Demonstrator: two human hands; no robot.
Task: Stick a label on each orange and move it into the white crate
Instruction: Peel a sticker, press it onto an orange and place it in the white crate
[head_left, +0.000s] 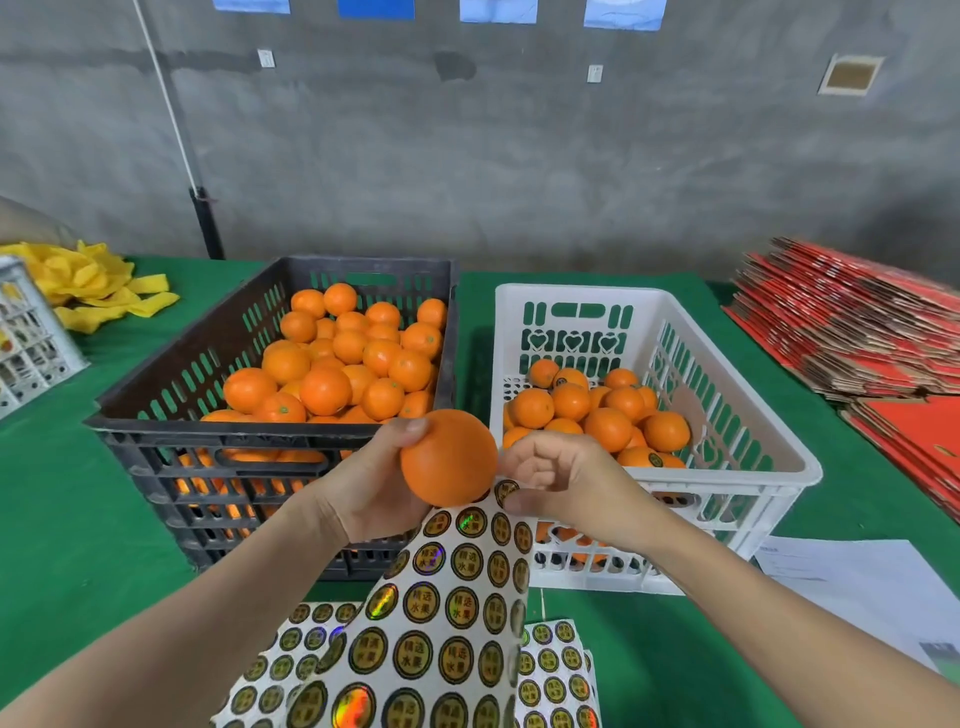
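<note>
Left hand (374, 488) is wrapped around a smooth round orange (449, 457), held up in front of the gap between the black slotted plastic crate (234, 434), piled with fruit, and the partly filled white plastic crate (737, 475). Right hand (561, 478) pinches a round gold-and-black label (506, 491) at the top of the curled white sticker sheet (441, 623), just under the orange. Everything sits on the green surface (78, 519).
</note>
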